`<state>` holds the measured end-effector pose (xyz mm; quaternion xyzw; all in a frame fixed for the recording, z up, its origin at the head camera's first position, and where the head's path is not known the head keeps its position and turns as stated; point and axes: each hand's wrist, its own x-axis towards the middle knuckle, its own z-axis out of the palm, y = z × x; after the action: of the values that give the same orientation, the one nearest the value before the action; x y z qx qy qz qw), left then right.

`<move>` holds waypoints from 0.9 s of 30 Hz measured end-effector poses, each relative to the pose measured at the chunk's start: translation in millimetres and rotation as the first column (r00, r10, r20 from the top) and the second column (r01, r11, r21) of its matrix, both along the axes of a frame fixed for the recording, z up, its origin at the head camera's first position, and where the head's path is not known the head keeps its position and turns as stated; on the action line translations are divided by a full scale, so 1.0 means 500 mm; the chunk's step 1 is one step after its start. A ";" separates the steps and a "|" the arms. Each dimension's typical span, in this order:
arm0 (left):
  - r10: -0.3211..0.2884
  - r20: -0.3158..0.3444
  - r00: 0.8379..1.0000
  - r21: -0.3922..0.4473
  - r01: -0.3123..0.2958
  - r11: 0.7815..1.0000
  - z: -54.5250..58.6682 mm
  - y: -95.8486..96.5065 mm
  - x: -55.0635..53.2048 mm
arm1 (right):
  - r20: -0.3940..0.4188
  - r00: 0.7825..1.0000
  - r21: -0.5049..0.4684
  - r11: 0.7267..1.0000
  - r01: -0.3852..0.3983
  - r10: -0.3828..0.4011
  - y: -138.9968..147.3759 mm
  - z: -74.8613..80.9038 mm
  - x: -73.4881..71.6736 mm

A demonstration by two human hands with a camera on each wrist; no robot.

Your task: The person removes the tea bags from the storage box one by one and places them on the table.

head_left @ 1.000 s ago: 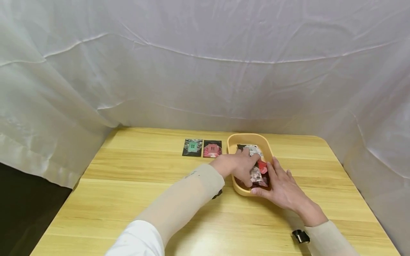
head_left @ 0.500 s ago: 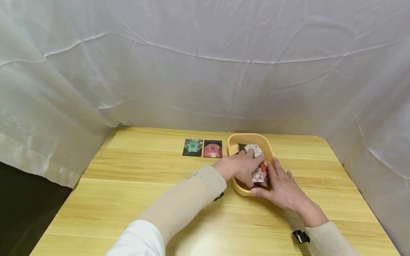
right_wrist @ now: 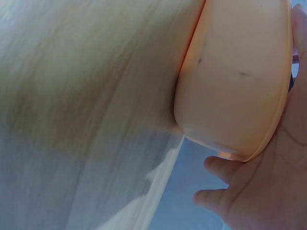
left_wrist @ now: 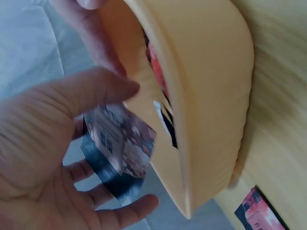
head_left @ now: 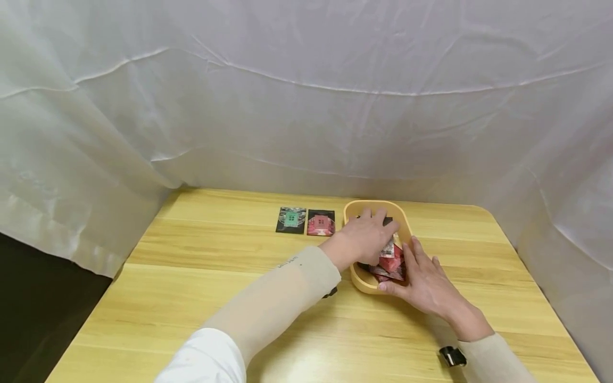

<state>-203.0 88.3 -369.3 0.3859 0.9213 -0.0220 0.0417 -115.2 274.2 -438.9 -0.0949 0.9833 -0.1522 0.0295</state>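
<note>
Red packets (head_left: 391,263) now lie barer, floral packet (left_wrist: 129,139) singled out: left hand (head_left: 362,238) pinches it nearer tub (head_left: 367,285)'s far edge; right hand (head_left: 426,284) spread.

Tabletop (head_left: 311,359) glare — (wrist views dimmer).

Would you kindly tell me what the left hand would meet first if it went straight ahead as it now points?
Probably the inner wall of the yellow tray, at its far right; depth is unclear, so the left hand might instead pass over it.
</note>
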 end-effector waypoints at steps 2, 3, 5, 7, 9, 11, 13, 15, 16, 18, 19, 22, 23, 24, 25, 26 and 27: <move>0.006 -0.037 0.999 -0.012 -0.006 1.000 0.006 -0.002 0.000 | 0.000 1.000 0.001 1.000 0.000 0.000 0.000 -0.001 0.000; 0.009 -0.053 0.999 -0.019 -0.010 1.000 0.009 -0.002 0.000 | 0.001 1.000 0.002 1.000 0.000 0.000 0.001 -0.001 0.000; 0.016 -0.071 0.997 -0.033 -0.019 0.999 0.016 -0.005 0.000 | 0.002 1.000 0.002 1.000 0.000 0.000 0.001 -0.001 -0.001; 0.026 -0.075 0.997 -0.042 -0.030 0.999 0.023 -0.011 0.000 | 0.002 1.000 0.002 1.000 0.000 0.000 0.000 -0.001 -0.001; 0.043 -0.063 0.997 -0.041 -0.046 0.998 0.028 -0.020 -0.002 | -0.001 1.000 0.008 1.000 -0.002 0.002 0.000 -0.001 -0.001; 0.062 -0.048 0.997 -0.034 -0.064 0.997 0.035 -0.033 -0.007 | -0.004 1.000 0.014 1.000 -0.003 0.003 -0.001 0.000 -0.001; 0.077 -0.028 0.997 -0.013 -0.077 0.997 0.042 -0.051 -0.015 | -0.009 1.000 0.021 1.000 -0.004 0.004 -0.002 0.000 -0.001; 0.090 0.002 0.996 0.012 -0.090 0.996 0.049 -0.075 -0.025 | -0.010 1.000 0.023 1.000 -0.004 0.004 -0.002 0.000 0.000; 0.098 0.021 0.995 0.026 -0.098 0.995 0.053 -0.089 -0.030 | -0.009 1.000 0.022 1.000 -0.003 0.003 -0.003 0.000 0.000; 0.118 0.075 0.990 0.060 -0.122 0.991 0.062 -0.120 -0.042 | -0.010 1.000 0.019 1.000 -0.006 0.006 -0.004 0.001 0.000; 0.132 0.094 0.987 0.068 -0.138 0.988 0.068 -0.137 -0.049 | -0.009 1.000 0.017 1.000 -0.007 0.007 -0.004 0.001 0.000; 0.187 0.147 0.971 0.067 -0.198 0.978 0.084 -0.189 -0.073 | -0.007 1.000 0.011 1.000 -0.009 0.009 -0.007 0.002 0.000; 0.205 0.159 0.966 0.062 -0.217 0.974 0.089 -0.207 -0.081 | -0.006 1.000 0.009 1.000 -0.010 0.010 -0.007 0.003 0.000; 0.221 0.159 0.962 0.048 -0.231 0.972 0.093 -0.224 -0.091 | -0.004 1.000 0.007 1.000 -0.009 0.009 -0.008 0.003 0.000; 0.238 0.164 0.957 0.034 -0.247 0.968 0.096 -0.242 -0.100 | -0.001 1.000 0.005 1.000 -0.008 0.008 -0.008 0.004 0.000; 0.253 0.171 0.952 0.024 -0.260 0.965 0.098 -0.260 -0.109 | 0.002 1.000 0.004 1.000 -0.007 0.007 -0.009 0.004 0.000; 0.265 0.183 0.947 0.015 -0.272 0.962 0.099 -0.278 -0.119 | 0.004 1.000 0.002 1.000 -0.007 0.007 -0.009 0.004 0.001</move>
<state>-262.6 -50.5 -319.6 0.2581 0.9580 0.0371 0.1191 -114.9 269.4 -436.7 -0.0979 0.9831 -0.1514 0.0321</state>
